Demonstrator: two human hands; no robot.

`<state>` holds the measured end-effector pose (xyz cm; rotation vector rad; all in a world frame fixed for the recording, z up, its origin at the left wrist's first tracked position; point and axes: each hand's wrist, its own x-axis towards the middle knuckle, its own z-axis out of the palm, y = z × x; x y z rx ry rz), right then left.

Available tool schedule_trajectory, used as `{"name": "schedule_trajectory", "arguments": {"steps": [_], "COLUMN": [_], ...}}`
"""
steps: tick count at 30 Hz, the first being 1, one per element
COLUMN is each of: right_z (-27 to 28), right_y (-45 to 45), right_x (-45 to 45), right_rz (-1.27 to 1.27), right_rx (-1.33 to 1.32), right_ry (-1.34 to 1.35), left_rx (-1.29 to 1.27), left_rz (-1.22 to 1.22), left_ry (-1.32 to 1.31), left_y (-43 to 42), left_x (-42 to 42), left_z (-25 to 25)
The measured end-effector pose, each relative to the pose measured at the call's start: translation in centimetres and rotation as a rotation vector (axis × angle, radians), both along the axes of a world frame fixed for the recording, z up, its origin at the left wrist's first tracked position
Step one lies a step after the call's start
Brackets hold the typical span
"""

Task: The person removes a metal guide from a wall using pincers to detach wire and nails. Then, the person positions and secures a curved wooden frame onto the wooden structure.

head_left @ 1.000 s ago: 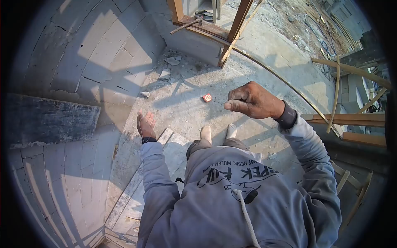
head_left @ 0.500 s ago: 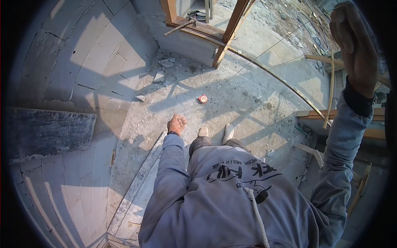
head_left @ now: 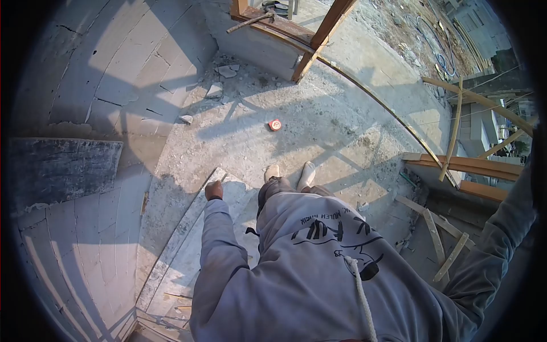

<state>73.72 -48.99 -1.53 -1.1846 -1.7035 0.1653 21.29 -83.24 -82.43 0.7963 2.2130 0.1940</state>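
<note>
My left hand [head_left: 214, 190] is closed in a fist over the end of a long pale board on the floor. Whatever it may hold is too small to make out. My right arm [head_left: 496, 251] stretches out to the right edge, and its hand lies outside the picture. A faint thin line [head_left: 456, 116] crosses the right side; where it ends I cannot tell. On the concrete floor beyond my feet lies a small red and white object [head_left: 274, 125], like a tape measure.
A block wall [head_left: 131, 74] with a dark panel [head_left: 62, 171] stands at left. A hammer [head_left: 249, 23] rests on the wooden frame's sill [head_left: 288, 31]. Broken pieces [head_left: 227, 71] lie beside the wall. Crossed wooden poles [head_left: 456, 125] and timber beams [head_left: 473, 165] are at right.
My right hand has swung up and right, out of the picture. My left hand, first open, has closed; over the last half second it has moved left and slightly down.
</note>
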Motion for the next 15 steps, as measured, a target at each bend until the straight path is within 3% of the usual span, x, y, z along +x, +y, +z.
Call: {"name": "schedule_trajectory", "arguments": {"steps": [1,2,3,4,7,9,10,11,12,14,15], "right_z": [-1.4,-2.3,-2.8,-3.4,-5.3,-6.3,-6.8,-7.0,-7.2,-7.3,-7.5], "right_y": [-0.2,-0.4,-1.2,-1.8,-2.5,-3.0,-3.1,-3.1,-3.1,-2.4,-1.9], "right_x": [-1.7,-3.3,-4.8,-6.2,-9.8,-11.9,-12.7,-13.5,-14.3,-14.8,-14.7], "right_rz": [0.003,0.004,0.201,0.288,0.433,0.506,0.544,0.575,0.598,0.654,0.677], "right_rx": [-0.018,-0.038,-0.159,-0.179,-0.184,-0.184,-0.184,-0.182,-0.177,-0.176,-0.185], "right_ry": [-0.042,-0.082,-0.022,-0.043,-0.137,-0.174,-0.193,-0.21,-0.218,-0.237,-0.237], "left_rx": [-0.002,0.008,0.022,0.166,0.54,0.81,0.857,0.875,0.923,0.67,0.679], "left_rz": [-0.127,-0.058,0.01,0.271,0.365,0.263,0.096,0.109,-0.037,-0.294,-0.288], "left_ry": [0.166,0.172,0.177,0.121,-0.225,-0.539,-0.532,-0.807,-0.915,-1.405,-1.399], "left_y": [-0.3,0.6,2.1,3.6,10.9,17.6,20.5,22.4,24.3,25.7,25.7], "left_x": [-0.2,0.2,1.0,2.5,7.0,12.9,15.5,18.6,20.8,23.5,23.4], "left_z": [0.3,3.4,7.2,10.3,12.9,20.6,22.7,28.0,29.4,32.1,32.2]}}
